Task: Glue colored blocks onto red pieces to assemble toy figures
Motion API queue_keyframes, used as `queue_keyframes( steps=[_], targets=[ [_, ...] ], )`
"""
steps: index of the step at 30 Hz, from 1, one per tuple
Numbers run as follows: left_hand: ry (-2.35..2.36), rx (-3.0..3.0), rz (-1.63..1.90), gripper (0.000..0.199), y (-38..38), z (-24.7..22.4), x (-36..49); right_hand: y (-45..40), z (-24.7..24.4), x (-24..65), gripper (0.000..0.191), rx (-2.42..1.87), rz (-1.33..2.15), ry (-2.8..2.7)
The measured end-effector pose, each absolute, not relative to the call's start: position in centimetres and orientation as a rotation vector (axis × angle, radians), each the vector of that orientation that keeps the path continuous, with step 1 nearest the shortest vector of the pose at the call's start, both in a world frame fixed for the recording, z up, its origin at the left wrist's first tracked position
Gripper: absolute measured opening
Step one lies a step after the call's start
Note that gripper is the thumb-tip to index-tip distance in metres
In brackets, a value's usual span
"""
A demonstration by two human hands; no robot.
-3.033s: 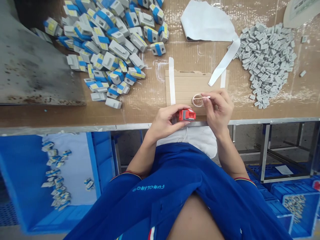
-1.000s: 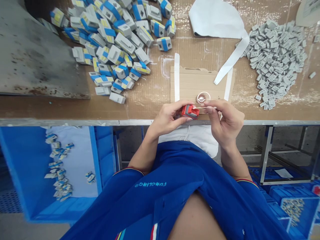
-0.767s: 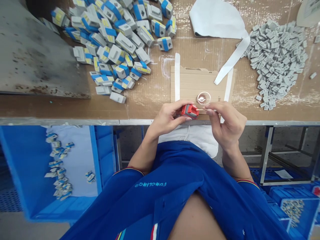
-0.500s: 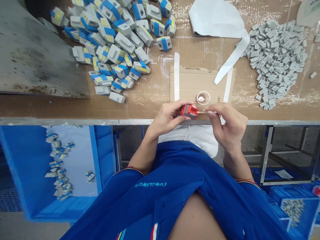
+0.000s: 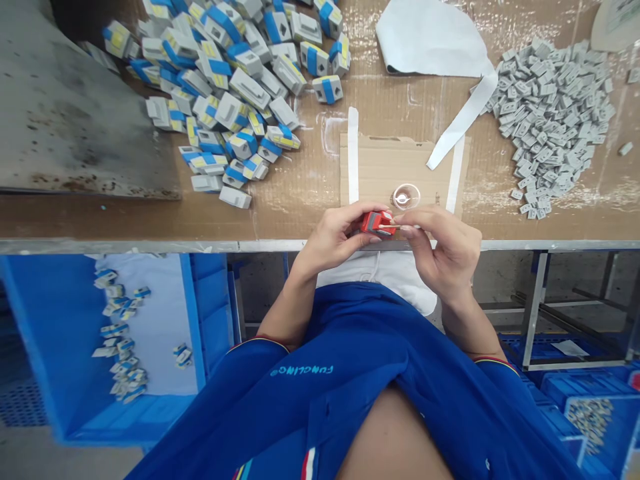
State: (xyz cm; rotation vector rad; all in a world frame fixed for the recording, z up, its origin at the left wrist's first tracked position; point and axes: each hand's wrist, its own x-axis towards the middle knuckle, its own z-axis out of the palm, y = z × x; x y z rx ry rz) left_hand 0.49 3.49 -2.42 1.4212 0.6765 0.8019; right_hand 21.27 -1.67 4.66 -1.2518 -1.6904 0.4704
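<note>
My left hand (image 5: 333, 235) is closed around a small red block with grey parts (image 5: 373, 222), perhaps a toy vehicle piece, held just above the table's front edge. Its thumb and fingers grip the block from the left. In my right hand (image 5: 445, 247) a thin pale wooden stick (image 5: 393, 227) is pinched between thumb and fingertips. The stick lies across the block's right side, its tip over the red surface; whether it touches, I cannot tell. Just beyond the hands, a small clear round cup (image 5: 406, 196) stands on a taped cardboard sheet (image 5: 390, 160).
Many grey, blue and yellow blocks (image 5: 245, 87) are heaped at the back left beside a stained metal box (image 5: 90, 133). Small grey pieces (image 5: 555, 113) form a pile on the right. A white cloth (image 5: 430, 37) lies behind. Below left is a blue crate (image 5: 213, 313).
My right hand has moved left, carrying the stick from the block's right edge to across its face. My left hand and the block have stayed almost in place.
</note>
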Motion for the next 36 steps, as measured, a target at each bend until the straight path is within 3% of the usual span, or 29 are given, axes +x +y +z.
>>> queue_keyframes(
  steps=[22, 29, 31, 34, 36],
  targets=[
    [0.605, 1.351, 0.825, 0.05, 3.7, -2.7, 0.5, -2.3, 4.8, 23.4, 0.021, -1.269, 0.401, -1.666],
    [0.652, 1.304, 0.827, 0.048, 3.4, -2.2, 0.4, -0.2, 1.7, 24.6, 0.018, -1.416, 0.334, -1.605],
    [0.637, 1.244, 0.85, 0.048, 3.2, -2.1, 0.1, 0.2, 1.2, 24.7, 0.024, -1.428, 0.318, -1.643],
    [0.636, 1.165, 0.926, 0.048, 2.6, -1.8, -1.4, 0.2, 2.4, 24.3, 0.046, -1.439, 0.197, -1.67],
    [0.695, 1.151, 0.999, 0.047, 1.9, -1.6, -3.3, 0.1, 4.0, 23.4, 0.048, -1.412, 0.121, -1.67]
  ],
)
